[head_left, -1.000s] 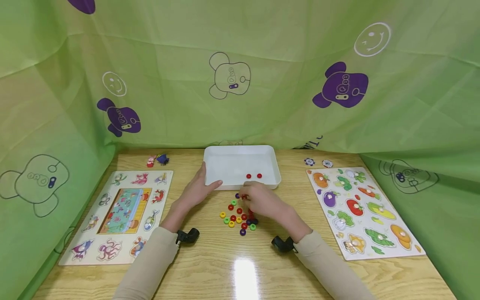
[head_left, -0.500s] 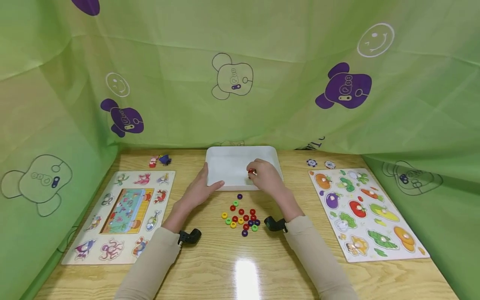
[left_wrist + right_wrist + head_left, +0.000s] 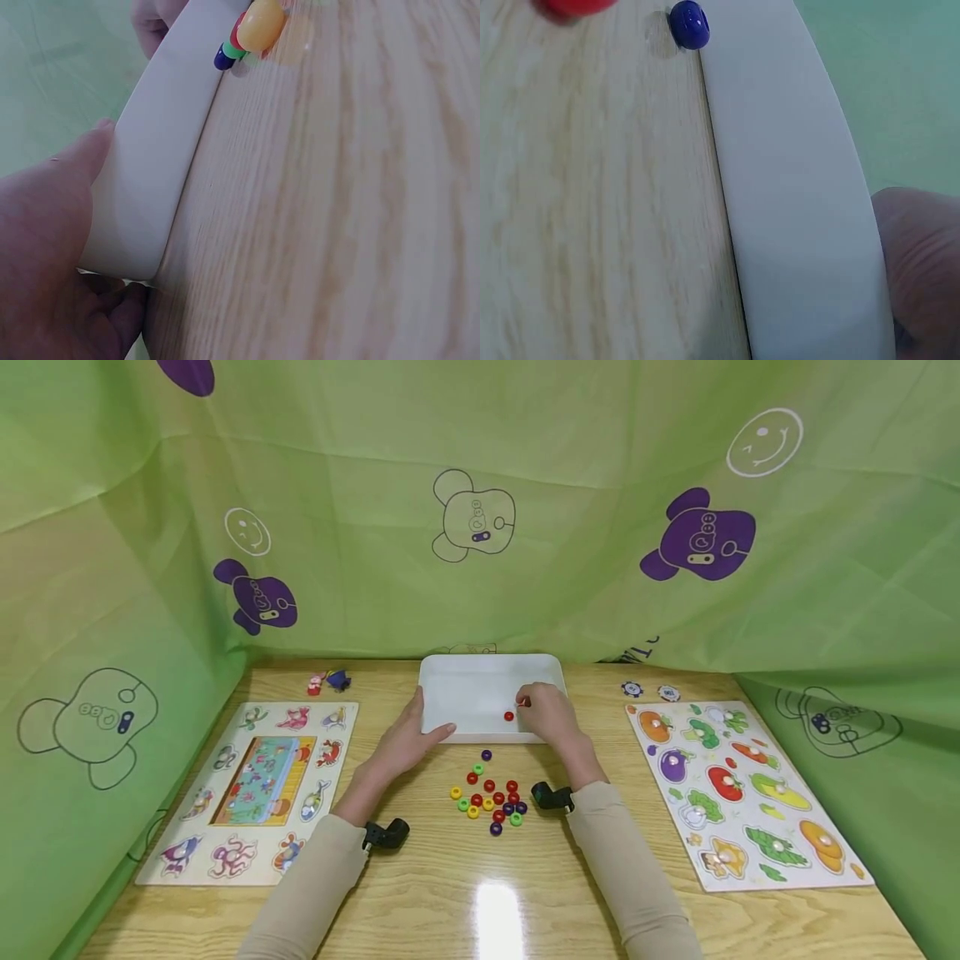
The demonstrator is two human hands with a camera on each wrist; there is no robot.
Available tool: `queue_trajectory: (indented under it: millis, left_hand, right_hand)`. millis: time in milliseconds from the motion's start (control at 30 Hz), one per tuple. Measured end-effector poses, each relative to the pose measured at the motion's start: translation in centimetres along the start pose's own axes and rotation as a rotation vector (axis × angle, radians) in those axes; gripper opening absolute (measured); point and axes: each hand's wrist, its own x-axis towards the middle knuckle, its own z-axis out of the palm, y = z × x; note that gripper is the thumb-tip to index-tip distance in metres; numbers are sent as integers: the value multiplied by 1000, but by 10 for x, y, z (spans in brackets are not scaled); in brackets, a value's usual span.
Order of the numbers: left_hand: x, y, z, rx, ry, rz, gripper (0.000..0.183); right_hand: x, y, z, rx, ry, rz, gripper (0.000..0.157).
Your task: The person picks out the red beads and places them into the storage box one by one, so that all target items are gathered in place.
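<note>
A white tray (image 3: 491, 739) stands at the back of the table. My left hand (image 3: 406, 737) grips its left front corner, thumb over the front rim and fingers along the left side. In the left wrist view, fingers (image 3: 120, 322) curl round the outside of that corner. My right hand (image 3: 549, 714) is over the right part of the tray, fingertips pinching a small red bead (image 3: 520, 703). Another red bead (image 3: 509, 716) lies on the tray floor just beside it. The right wrist view shows mostly the tray's outer wall (image 3: 795, 202), the hand partly hidden behind it.
Loose red, yellow, green and purple beads (image 3: 488, 804) lie before the tray. A sea-animal puzzle board (image 3: 348, 714) is at left, a vegetable puzzle board (image 3: 720, 810) at right. Two small figures (image 3: 337, 680) and two chips (image 3: 669, 693) lie behind them. Green cloth (image 3: 375, 568) encloses the table.
My right hand has gone from the bead pile up and over the tray, carrying red from the pile, then slightly right inside it. The left hand stays at the tray's corner.
</note>
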Motion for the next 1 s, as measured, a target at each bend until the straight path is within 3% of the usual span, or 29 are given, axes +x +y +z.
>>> queue_trajectory:
  millis: [367, 800, 1000]
  left_hand:
    - [-2, 2, -3, -9, -2, 14, 103]
    - [-2, 2, -3, -24, -4, 9, 104]
    - [-2, 3, -4, -15, -13, 8, 105]
  right_hand:
    - [-5, -6, -12, 35, -17, -33, 17]
    - [-33, -43, -37, 73, -73, -242, 15]
    - [-52, -54, -38, 43, -175, -333, 14]
